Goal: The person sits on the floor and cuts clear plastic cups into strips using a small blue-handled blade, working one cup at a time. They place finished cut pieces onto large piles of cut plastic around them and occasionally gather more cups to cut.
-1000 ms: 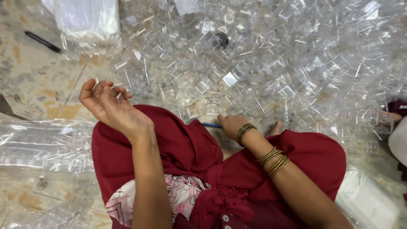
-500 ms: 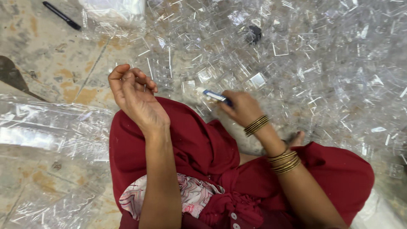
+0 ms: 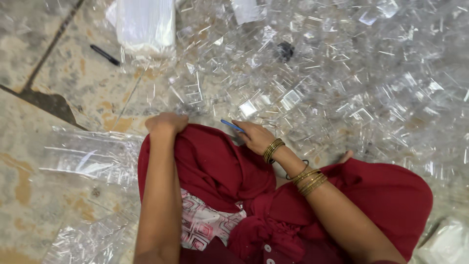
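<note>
Both hands rest at the knee edge of the red cloth (image 3: pixel 220 171). Left hand (image 3: pixel 166 123), at 11 o'clock, is curled closed on the fabric, its fingers hidden. Right hand (image 3: pixel 254 137) pinches a thin blue pen-like tool (image 3: pixel 231 125), its tip hard to make out. Beyond, at 12 to 2 o'clock, countless clear plastic pieces (image 3: pixel 342 83) cover the mottled floor (image 3: pixel 83 78), glinting and indistinct.

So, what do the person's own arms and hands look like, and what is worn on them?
Both forearms are bare, with no sleeves and no gloves. The right hand has thin gold-coloured metal bangles at the wrist and a second stack of gold-coloured bangles higher up the forearm. The left hand shows no jewellery.
</note>
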`<action>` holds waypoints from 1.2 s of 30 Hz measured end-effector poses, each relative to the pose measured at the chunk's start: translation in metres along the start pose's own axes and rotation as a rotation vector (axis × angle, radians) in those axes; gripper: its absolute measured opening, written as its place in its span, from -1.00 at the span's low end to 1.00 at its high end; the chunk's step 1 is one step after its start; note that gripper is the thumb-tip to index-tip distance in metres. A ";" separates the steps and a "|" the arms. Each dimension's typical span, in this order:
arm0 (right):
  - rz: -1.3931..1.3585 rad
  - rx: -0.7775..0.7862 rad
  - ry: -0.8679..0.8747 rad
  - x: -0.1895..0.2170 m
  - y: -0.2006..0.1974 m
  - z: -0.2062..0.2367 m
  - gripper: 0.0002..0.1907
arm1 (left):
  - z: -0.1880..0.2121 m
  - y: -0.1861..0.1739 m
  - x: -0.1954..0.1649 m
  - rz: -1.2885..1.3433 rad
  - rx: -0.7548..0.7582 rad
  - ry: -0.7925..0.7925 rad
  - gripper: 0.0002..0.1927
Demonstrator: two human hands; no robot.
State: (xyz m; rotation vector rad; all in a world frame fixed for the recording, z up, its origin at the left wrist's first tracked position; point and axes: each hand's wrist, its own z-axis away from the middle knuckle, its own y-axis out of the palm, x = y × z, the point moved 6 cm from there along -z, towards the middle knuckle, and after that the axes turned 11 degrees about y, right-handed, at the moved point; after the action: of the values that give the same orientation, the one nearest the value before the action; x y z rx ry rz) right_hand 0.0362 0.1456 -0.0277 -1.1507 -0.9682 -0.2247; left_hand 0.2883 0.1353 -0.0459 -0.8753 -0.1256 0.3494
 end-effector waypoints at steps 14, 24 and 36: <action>0.039 0.056 0.255 0.006 -0.058 0.047 -0.75 | 0.054 0.023 -0.109 0.116 0.254 0.463 0.12; -0.218 -0.353 0.225 -0.017 -0.098 0.051 -0.79 | 0.076 0.072 -0.191 1.225 0.163 0.823 -0.10; -0.068 -0.329 0.201 -0.016 -0.058 -0.009 -0.78 | 0.016 -0.004 -0.027 2.143 -1.029 0.540 -0.88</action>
State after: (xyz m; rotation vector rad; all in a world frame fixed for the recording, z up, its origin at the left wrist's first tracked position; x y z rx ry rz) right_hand -0.0035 0.1082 -0.0016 -1.3664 -0.8106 -0.5600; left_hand 0.2598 0.1346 -0.0316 -1.8147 1.3870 2.1188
